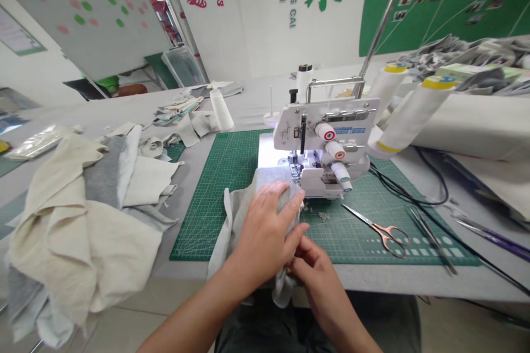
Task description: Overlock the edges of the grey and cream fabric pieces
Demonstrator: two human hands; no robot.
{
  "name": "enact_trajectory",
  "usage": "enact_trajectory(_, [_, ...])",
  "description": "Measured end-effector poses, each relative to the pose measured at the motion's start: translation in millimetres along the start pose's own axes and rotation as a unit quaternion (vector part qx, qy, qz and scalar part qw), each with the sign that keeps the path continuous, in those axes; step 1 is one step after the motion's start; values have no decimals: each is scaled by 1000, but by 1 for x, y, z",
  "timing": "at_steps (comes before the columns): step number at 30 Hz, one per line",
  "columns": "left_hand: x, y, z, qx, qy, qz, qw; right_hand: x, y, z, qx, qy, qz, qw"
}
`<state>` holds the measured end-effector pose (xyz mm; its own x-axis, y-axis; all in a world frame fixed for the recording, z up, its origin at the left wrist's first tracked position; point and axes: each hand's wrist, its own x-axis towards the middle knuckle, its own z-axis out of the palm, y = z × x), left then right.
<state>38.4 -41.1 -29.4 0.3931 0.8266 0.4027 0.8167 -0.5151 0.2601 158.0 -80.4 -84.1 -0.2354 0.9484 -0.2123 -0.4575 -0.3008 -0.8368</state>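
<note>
A white overlock sewing machine (331,116) stands on a green cutting mat (215,176), its lamp lit over the presser foot. Grey fabric (242,204) reaches from the foot toward me and hangs past the table's front edge. My left hand (269,220) lies spread on top of this fabric, fingers pointing at the foot. Close beside it, nearer the edge, my right hand (312,265) pinches the fabric's right edge between thumb and fingers. Part of the fabric is hidden under my hands.
Right of the machine lie copper-handled scissors (389,231), tweezers (433,240), purple-handled snips (497,240) and black cables (397,193). Large thread cones (414,113) stand behind them. Cream and grey fabric pieces (83,226) are heaped at left. A white thread cone (222,110) stands near scraps.
</note>
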Motion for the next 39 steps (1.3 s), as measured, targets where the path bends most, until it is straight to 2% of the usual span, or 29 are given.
enact_trajectory(7, [7,-3,-2,12,-14,8,1000,3,16,-8,7,39,9,999])
enact_trajectory(10, [11,-5,-1,23,-11,6,1000,5,16,-6,-12,63,-21,998])
enact_trajectory(13, [12,-3,-3,32,-11,11,999,5,12,-1,-33,50,-46,997])
enact_trajectory(17, [-2,9,-7,15,-9,19,1000,5,8,-1,-74,31,-42,996])
enact_trajectory(23, [-25,28,-1,-7,-12,-24,1000,0,2,-3,-99,16,-57,993])
enact_trajectory(25, [-24,27,2,-4,-13,-21,1000,-3,1,-3,-96,33,-56,993])
enact_trajectory(28, [-18,23,3,-6,-16,-18,1000,-9,3,-5,-87,100,-61,989])
enact_trajectory(31, [-13,21,2,-2,-15,-22,1000,-12,6,-7,-99,155,-111,977])
enact_trajectory(35, [-9,20,2,6,-10,-24,1000,-13,8,-9,-143,154,-170,963])
enact_trajectory(39, [-4,19,3,7,-13,-40,999,-12,6,-10,-152,130,-141,970])
